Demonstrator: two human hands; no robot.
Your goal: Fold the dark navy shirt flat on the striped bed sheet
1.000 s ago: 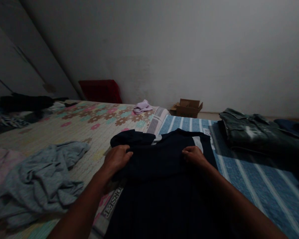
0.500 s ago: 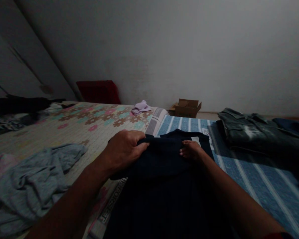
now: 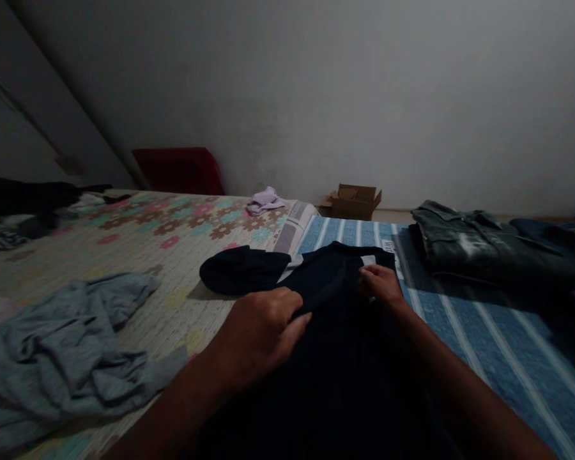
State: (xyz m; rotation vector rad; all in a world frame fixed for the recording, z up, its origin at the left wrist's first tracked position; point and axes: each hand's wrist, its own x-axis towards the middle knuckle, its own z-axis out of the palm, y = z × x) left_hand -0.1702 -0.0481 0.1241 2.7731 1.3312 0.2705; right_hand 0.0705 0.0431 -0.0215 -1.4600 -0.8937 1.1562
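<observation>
A dark navy shirt [image 3: 335,275] lies spread in front of me, across the line between a flowered cover and a blue striped one. One sleeve [image 3: 242,269] stretches out to the left, with a pale stripe where it meets the body. My left hand [image 3: 263,326] pinches the shirt's cloth between thumb and fingers near its middle. Closed in a fist, my right hand [image 3: 381,284] grips the shirt on its right side, just below a small white patch [image 3: 368,260]. The lower part of the shirt is too dark to make out.
A crumpled grey garment [image 3: 76,351] lies at the left. Folded dark denim [image 3: 483,249] is stacked on the blue striped cover [image 3: 464,332]. Farther back are a lilac cloth [image 3: 264,201], an open cardboard box [image 3: 352,202] and a red object [image 3: 179,171] by the wall.
The sleeve that lay folded across the shirt now extends to the left. My left hand has moved down and right, nearer my body. My right hand has closed into a fist.
</observation>
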